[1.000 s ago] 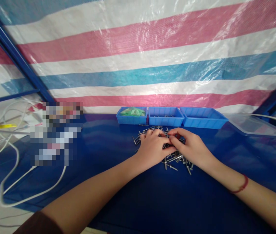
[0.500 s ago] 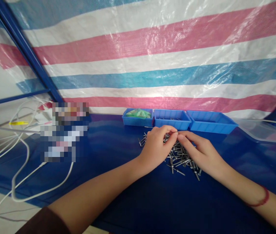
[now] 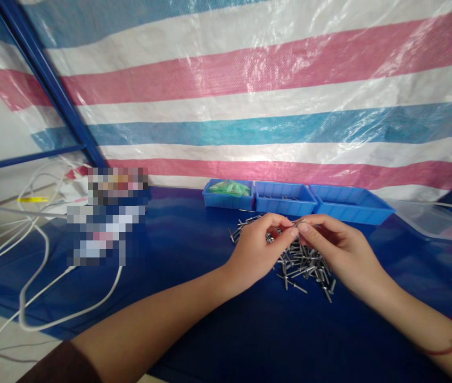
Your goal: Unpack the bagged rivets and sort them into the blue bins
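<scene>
A loose pile of silvery blind rivets (image 3: 307, 265) lies on the blue tabletop (image 3: 226, 330). Over its far part, my left hand (image 3: 258, 249) pinches with thumb and forefinger. The fingertips of my right hand (image 3: 339, 246) meet those of the left, also closed in a pinch. Between them shows a thin metal bit of a blind rivet (image 3: 299, 223), mostly covered by the fingers. Behind the pile stand three blue bins: the left bin (image 3: 229, 201) holds a green packet (image 3: 229, 188), and the middle bin (image 3: 285, 206) has a few rivets inside.
The right blue bin (image 3: 353, 213) stands beside a clear plastic lid or tray (image 3: 429, 221). White cables (image 3: 46, 324) loop over the table's left side, near blurred-out items (image 3: 106, 229). A striped plastic sheet (image 3: 226, 96) hangs behind, with a blue metal post (image 3: 50, 90) at left.
Both hands have lifted from among the rivets and brought their fingertips together. A rivet now shows between the pinches. The view has shifted slightly to the left.
</scene>
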`<action>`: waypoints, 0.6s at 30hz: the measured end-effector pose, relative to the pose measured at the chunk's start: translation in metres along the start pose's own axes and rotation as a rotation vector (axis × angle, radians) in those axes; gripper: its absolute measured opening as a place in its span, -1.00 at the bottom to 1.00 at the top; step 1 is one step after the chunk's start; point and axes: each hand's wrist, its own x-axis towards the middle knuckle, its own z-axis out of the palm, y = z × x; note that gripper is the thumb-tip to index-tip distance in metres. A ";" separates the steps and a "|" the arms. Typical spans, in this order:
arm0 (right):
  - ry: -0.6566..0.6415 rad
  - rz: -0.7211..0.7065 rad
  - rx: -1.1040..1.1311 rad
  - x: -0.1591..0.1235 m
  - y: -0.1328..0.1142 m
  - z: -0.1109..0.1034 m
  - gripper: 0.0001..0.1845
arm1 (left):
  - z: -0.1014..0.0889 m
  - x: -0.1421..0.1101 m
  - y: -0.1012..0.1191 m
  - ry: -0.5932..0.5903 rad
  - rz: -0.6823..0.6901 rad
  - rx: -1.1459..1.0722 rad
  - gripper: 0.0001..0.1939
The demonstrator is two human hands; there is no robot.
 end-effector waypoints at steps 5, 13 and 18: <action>0.007 -0.028 0.015 -0.002 -0.005 0.002 -0.81 | 0.002 -0.001 -0.001 0.028 0.018 0.024 -0.94; 0.040 -0.200 -0.169 -0.003 -0.005 0.001 -0.89 | 0.003 -0.002 -0.003 0.000 0.035 0.083 -0.92; -0.020 -0.254 -0.177 -0.003 -0.008 -0.001 -0.90 | 0.001 -0.002 -0.003 0.007 0.108 0.132 -0.97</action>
